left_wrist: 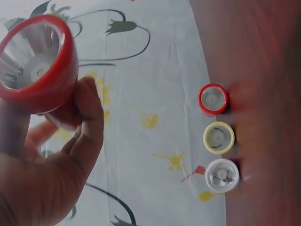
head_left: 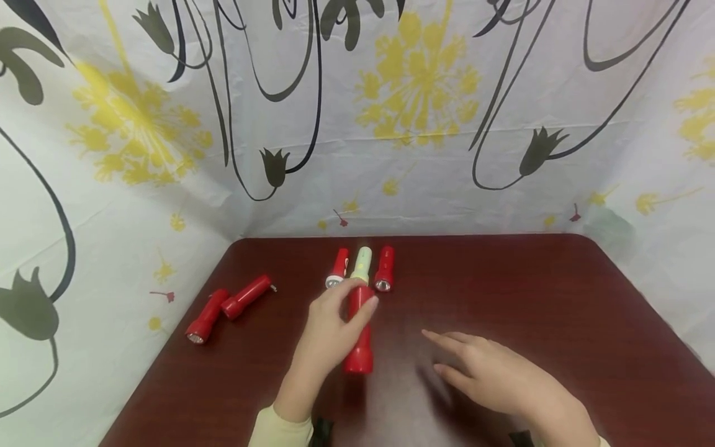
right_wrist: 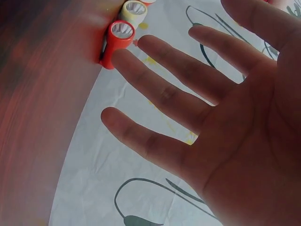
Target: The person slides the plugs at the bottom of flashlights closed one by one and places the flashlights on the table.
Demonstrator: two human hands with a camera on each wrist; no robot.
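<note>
In the head view my left hand [head_left: 329, 326] grips a red flashlight [head_left: 360, 347] between thumb and fingers, above the table. Its wide lens end points toward me; the left wrist view shows the silvery reflector inside the red rim. Off to the right, my right hand [head_left: 494, 375] hovers over the table with its fingers spread and holds nothing. Beyond the left hand stand three flashlights in a row: a red one with a white rim [head_left: 338, 268], a pale yellow-green one [head_left: 362, 264] and a red one [head_left: 385, 269].
Two more red flashlights lie at the table's left side, one [head_left: 206, 316] near the edge and another [head_left: 247, 297] angled beside it. The dark reddish table [head_left: 503, 298] meets a white patterned cloth [head_left: 346, 186] at the back and sides.
</note>
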